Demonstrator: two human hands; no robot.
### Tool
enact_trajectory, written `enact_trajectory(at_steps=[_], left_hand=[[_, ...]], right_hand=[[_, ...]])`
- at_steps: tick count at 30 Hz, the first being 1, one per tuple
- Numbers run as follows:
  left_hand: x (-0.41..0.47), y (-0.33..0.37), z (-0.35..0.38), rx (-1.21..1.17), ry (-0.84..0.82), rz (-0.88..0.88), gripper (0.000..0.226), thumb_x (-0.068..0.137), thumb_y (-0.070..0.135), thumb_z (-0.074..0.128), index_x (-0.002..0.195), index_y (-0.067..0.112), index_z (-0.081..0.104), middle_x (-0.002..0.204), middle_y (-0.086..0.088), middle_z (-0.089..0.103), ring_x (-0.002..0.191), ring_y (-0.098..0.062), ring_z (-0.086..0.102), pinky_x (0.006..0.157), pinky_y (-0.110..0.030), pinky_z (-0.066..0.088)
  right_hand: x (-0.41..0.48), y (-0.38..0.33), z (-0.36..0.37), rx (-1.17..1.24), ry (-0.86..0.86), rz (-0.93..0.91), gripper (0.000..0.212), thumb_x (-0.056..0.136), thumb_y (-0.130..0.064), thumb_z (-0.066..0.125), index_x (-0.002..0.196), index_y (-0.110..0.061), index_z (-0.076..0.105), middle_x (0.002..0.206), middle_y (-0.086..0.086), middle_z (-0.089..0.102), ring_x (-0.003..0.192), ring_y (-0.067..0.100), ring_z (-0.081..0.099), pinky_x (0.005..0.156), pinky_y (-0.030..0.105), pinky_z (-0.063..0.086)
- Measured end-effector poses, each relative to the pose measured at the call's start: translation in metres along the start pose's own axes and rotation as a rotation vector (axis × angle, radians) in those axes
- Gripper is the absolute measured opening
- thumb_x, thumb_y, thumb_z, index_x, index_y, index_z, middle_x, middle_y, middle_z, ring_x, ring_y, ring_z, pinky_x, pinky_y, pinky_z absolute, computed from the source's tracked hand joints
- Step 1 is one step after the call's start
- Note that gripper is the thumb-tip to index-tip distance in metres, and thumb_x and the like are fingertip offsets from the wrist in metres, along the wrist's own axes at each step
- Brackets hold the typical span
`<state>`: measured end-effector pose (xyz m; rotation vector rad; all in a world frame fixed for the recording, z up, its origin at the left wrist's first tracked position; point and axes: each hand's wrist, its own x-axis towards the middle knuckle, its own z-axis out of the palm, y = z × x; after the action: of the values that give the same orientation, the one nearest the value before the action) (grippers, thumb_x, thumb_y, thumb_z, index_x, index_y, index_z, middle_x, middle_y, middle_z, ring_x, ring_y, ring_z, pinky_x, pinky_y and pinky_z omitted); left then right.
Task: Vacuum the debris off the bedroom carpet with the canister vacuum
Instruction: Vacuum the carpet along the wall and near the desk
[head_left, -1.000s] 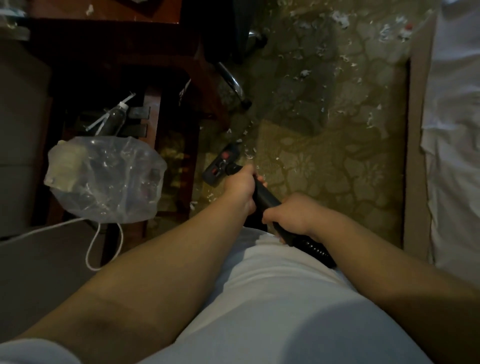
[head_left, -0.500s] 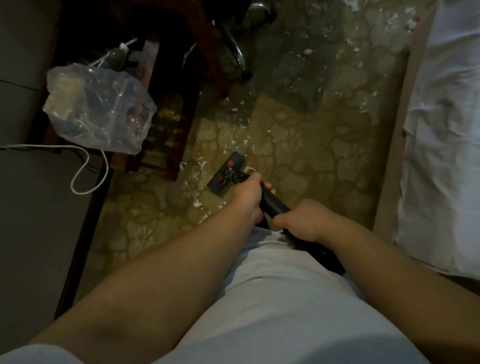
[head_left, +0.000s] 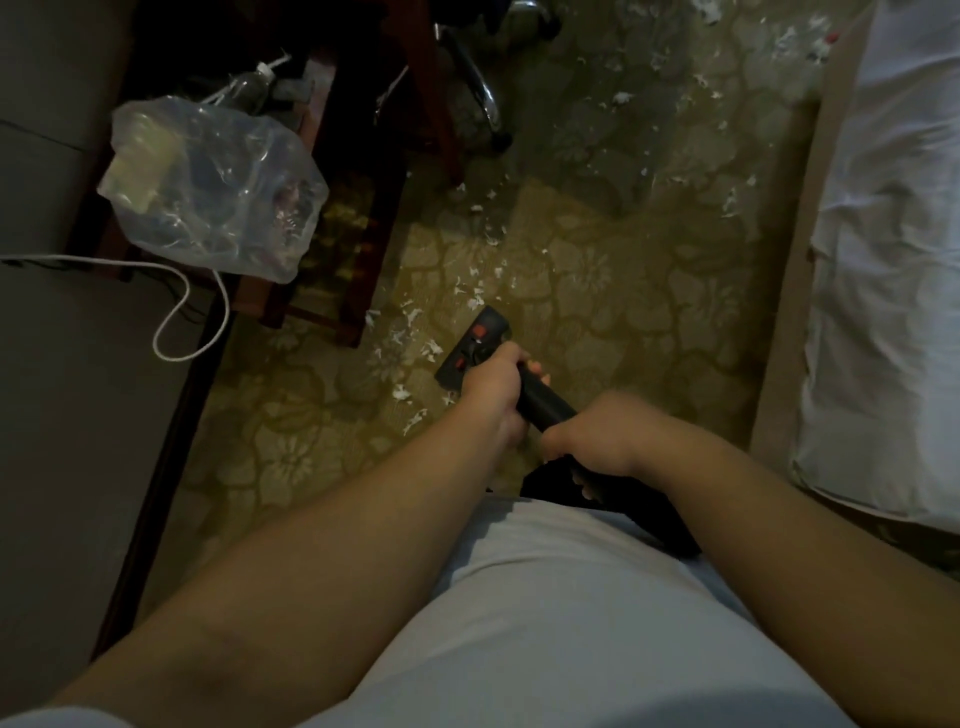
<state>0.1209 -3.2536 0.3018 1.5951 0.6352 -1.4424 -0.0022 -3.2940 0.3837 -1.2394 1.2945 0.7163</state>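
The black vacuum wand (head_left: 545, 402) runs from my lap down to a black floor head (head_left: 475, 343) with red buttons, resting on the green patterned carpet (head_left: 623, 312). My left hand (head_left: 493, 387) grips the wand just behind the head. My right hand (head_left: 597, 441) grips it higher up, near the handle. White scraps of debris (head_left: 410, 338) lie scattered left of and beyond the head, with more debris (head_left: 727, 78) farther up the carpet. The canister itself is out of view.
A dark wooden stool (head_left: 353, 249) carries a clear plastic bag (head_left: 208, 192) at the left. A white cable (head_left: 171, 312) loops beside it. A chrome chair leg (head_left: 478, 83) stands at the top. The bed with white sheets (head_left: 893, 260) borders the right side.
The floor head has been drawn back toward me along the carpet, away from the stool and chair leg. The view has tilted down. Both hands keep their hold on the wand.
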Motion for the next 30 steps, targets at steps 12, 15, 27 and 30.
enact_trajectory(at_steps=[12, 15, 27, 30], left_hand=[[0.028, 0.098, -0.162, -0.022, 0.056, 0.064, 0.013, 0.095, 0.014, 0.060, 0.083, 0.010, 0.058, 0.061, -0.001, 0.054, 0.057, -0.015, 0.053, 0.059, -0.030, 0.051], [0.031, 0.122, -0.194, 0.010, 0.066, 0.080, 0.014, 0.094, 0.012, 0.059, 0.081, 0.009, 0.056, 0.058, -0.001, 0.053, 0.056, -0.015, 0.052, 0.057, -0.029, 0.050], [0.023, 0.096, -0.217, 0.105, 0.003, 0.047, 0.015, 0.096, 0.013, 0.057, 0.082, 0.008, 0.054, 0.061, -0.002, 0.051, 0.058, -0.017, 0.050, 0.059, -0.031, 0.049], [0.014, 0.056, -0.212, 0.136, -0.007, 0.047, 0.014, 0.093, 0.009, 0.057, 0.079, 0.008, 0.054, 0.059, -0.002, 0.051, 0.056, -0.018, 0.049, 0.059, -0.031, 0.048]], right_hand=[[0.034, -0.128, 0.145, -0.119, 0.093, -0.045, 0.034, 0.080, -0.042, 0.079, 0.095, -0.013, 0.069, 0.085, 0.009, 0.074, 0.070, 0.025, 0.073, 0.059, 0.031, 0.056], [0.039, -0.157, 0.173, -0.105, 0.103, -0.073, 0.033, 0.083, -0.041, 0.078, 0.095, -0.013, 0.067, 0.091, 0.011, 0.074, 0.079, 0.028, 0.074, 0.069, 0.038, 0.061], [0.022, -0.131, 0.214, 0.042, 0.106, -0.025, 0.025, 0.086, -0.032, 0.077, 0.093, -0.010, 0.066, 0.076, 0.010, 0.073, 0.059, 0.022, 0.070, 0.057, 0.030, 0.057], [0.011, -0.090, 0.220, 0.078, 0.101, -0.022, 0.031, 0.081, -0.034, 0.080, 0.096, -0.010, 0.070, 0.085, 0.013, 0.076, 0.074, 0.030, 0.076, 0.074, 0.042, 0.064]])
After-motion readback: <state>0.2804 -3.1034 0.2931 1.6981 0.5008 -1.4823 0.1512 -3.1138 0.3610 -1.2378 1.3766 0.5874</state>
